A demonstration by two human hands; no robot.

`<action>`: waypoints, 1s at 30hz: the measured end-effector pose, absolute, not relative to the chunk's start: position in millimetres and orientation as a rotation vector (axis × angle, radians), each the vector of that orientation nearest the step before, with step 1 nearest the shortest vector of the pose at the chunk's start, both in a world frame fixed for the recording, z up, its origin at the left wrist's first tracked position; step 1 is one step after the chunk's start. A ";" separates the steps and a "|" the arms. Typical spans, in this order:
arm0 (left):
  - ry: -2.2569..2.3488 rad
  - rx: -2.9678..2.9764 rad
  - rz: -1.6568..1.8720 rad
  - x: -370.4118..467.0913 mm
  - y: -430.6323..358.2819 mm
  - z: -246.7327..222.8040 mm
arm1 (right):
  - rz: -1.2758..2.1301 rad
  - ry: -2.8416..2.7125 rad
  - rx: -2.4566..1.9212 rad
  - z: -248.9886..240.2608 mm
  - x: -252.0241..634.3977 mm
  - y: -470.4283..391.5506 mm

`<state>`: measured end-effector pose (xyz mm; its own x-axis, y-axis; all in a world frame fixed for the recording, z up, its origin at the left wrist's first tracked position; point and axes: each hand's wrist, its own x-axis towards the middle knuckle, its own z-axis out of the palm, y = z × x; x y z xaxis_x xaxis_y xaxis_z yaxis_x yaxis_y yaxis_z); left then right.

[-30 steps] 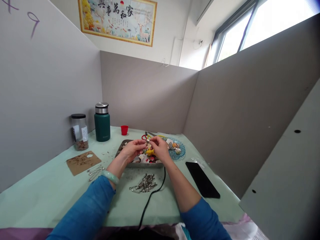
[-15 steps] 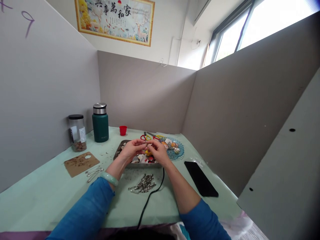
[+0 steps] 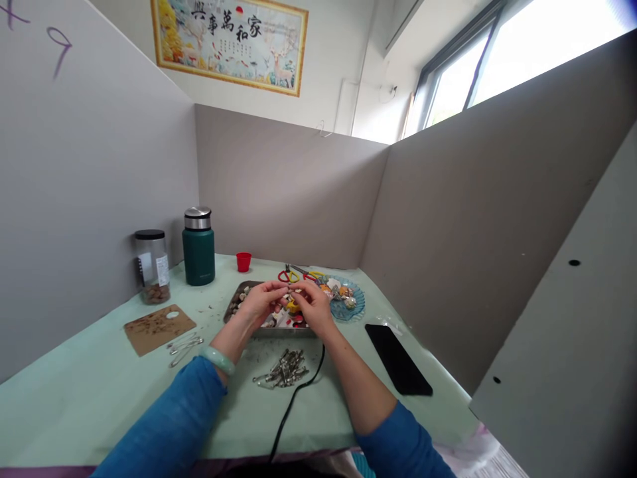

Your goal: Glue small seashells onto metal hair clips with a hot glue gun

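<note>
My left hand and my right hand meet above a metal tray, fingertips pinched close together. Whatever small thing is between them is too small to name. Small white, red, yellow and dark pieces fill the tray, partly covered by my hands. In front of it lies a pile of small metal clasps. A black cord runs from the tray's front edge towards me. Just beyond my right hand stands a blue glass plate with colourful small pieces on it.
Pliers with red and yellow handles lie behind the tray. A red cup, a green flask and a clear jar stand left. Nearer are a brown card and large safety pins. At right lies a black phone.
Both hands stay together over the tray, with only slight finger movement. The whole view has shifted a little; nothing on the table has visibly been moved.
</note>
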<state>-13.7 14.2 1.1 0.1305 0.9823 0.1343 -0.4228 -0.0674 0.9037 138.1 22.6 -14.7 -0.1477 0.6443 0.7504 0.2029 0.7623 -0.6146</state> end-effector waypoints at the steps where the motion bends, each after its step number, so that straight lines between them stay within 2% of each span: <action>1: 0.715 1.001 1.335 -12.9 13.2 1.9 | 0.424 -1.708 -0.660 -13.7 137.8 21.0; 3: 0.686 0.943 1.316 -11.8 11.7 3.0 | 0.470 -1.679 -0.641 -11.8 137.1 18.2; 8: 0.668 0.908 1.324 -11.3 16.2 -1.7 | 0.947 -1.447 -0.607 -8.3 135.1 16.3; 11: 0.696 0.927 1.309 -11.9 21.9 -7.3 | 1.093 -1.311 -0.562 -8.3 135.3 17.9; 21: 0.906 1.147 1.479 -4.6 14.9 -5.8 | 1.244 -1.377 -0.624 -15.0 132.5 17.2; 30: 0.914 1.212 1.507 -1.5 13.0 -6.5 | 1.104 -1.457 -0.705 -20.7 130.6 21.4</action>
<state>-1.5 13.0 -6.5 -0.0447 0.9662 0.2540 -0.2213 -0.2575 0.9406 130.6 21.4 -20.7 -0.2000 0.8904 0.4089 -0.1527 0.3839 -0.9107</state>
